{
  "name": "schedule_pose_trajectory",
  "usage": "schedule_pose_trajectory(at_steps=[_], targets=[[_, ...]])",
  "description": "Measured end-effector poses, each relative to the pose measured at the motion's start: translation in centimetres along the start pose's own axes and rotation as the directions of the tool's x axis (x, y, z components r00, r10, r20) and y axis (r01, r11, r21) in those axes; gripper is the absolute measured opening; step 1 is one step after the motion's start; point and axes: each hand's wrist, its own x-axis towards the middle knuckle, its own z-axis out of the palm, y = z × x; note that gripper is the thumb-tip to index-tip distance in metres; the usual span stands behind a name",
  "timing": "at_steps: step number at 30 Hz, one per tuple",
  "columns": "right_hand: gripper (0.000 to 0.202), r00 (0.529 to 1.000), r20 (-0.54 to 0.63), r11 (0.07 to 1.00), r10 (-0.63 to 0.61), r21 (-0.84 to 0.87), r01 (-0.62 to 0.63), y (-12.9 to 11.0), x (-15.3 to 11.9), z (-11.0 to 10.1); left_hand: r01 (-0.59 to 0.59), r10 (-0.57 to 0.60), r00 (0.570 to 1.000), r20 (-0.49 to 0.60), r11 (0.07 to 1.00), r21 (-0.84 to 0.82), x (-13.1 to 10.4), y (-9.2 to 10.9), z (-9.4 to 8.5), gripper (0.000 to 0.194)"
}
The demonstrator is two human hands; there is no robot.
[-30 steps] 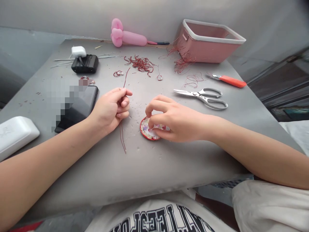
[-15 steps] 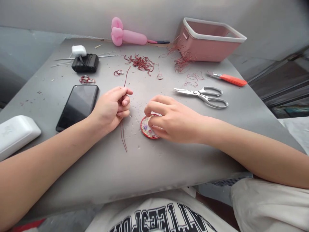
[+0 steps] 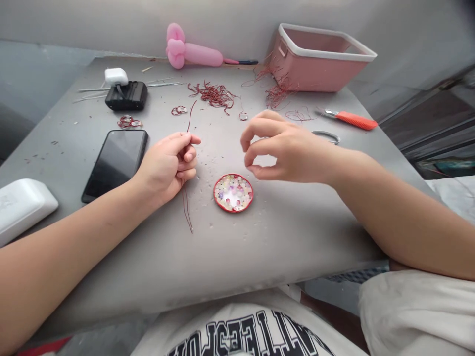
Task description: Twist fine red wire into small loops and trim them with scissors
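Observation:
My left hand (image 3: 173,163) is closed on a dark red cord (image 3: 191,114), pinched between thumb and forefinger. The cord's upper end sticks up past the fingertips, and two thin strands hang below the palm. To the right lies a shallow red-rimmed dish (image 3: 233,193) of small beads, mostly pale, with some pink and purple ones. Above and right of this dish, my right hand (image 3: 276,146) hovers with thumb and fingertips pinched together. Whatever sits in that pinch is too small or hidden to make out. The scissors (image 3: 328,136) are mostly covered by my right hand.
Behind are a pile of red cord pieces (image 3: 215,95), a pink bin (image 3: 319,69) and a pink balloon (image 3: 200,53). An orange-handled cutter (image 3: 356,120) lies right. On the left are a phone (image 3: 115,163), a black device (image 3: 128,96) and a white case (image 3: 25,207).
My right hand has lifted out of the bead dish and moved up and to the right, uncovering the dish and covering most of the scissors. The left hand keeps its grip on the cord.

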Motion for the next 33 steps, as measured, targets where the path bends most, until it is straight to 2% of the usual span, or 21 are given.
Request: schedule_pose_trajectory(at_steps=[4, 7, 11, 14, 19, 23, 28, 33], targets=[[0.017, 0.989, 0.110, 0.995, 0.095, -0.020, -0.094, 2.8, -1.9, -0.3, 0.005, -0.005, 1.000, -0.001, 1.000, -0.001, 0.1, 0.0, -0.1, 0.023], [0.021, 0.980, 0.171, 0.995, 0.098, -0.002, -0.100, 3.4, -2.4, -0.5, -0.001, 0.001, 1.000, 0.008, 1.000, 0.000, 0.1, -0.1, -0.1, 0.024], [0.024, 0.993, 0.088, 0.997, 0.080, -0.010, -0.079, 1.4, -1.8, -0.8, -0.002, 0.002, 1.000, 0.001, 1.000, 0.001, 0.1, -0.1, 0.0, 0.024], [0.021, 1.000, 0.011, 1.000, 0.010, 0.029, -0.011, -1.0, -0.9, 0.0, -0.002, 0.002, 1.000, 0.003, 1.000, 0.002, 0.1, -0.1, 0.0, 0.023], [0.021, 0.998, 0.024, 0.999, -0.051, 0.018, 0.050, -3.6, -0.1, 2.0, -0.005, 0.005, 1.000, 0.006, 1.000, -0.004, 0.0, -0.1, 0.1, 0.024], [0.019, 0.999, -0.009, 0.996, -0.053, 0.064, 0.054, -4.0, 0.0, 2.4, -0.004, 0.004, 1.000, 0.005, 1.000, -0.001, 0.0, -0.1, 0.1, 0.024], [0.021, 0.997, -0.052, 0.999, -0.049, 0.009, 0.049, -3.7, 0.4, 3.1, -0.006, 0.006, 1.000, 0.009, 1.000, 0.008, 0.0, -0.1, 0.0, 0.025], [0.021, 1.000, 0.021, 1.000, -0.015, -0.027, 0.015, -3.6, 0.9, 3.2, -0.012, 0.012, 1.000, 0.009, 1.000, 0.005, 0.1, -0.1, 0.0, 0.025]])
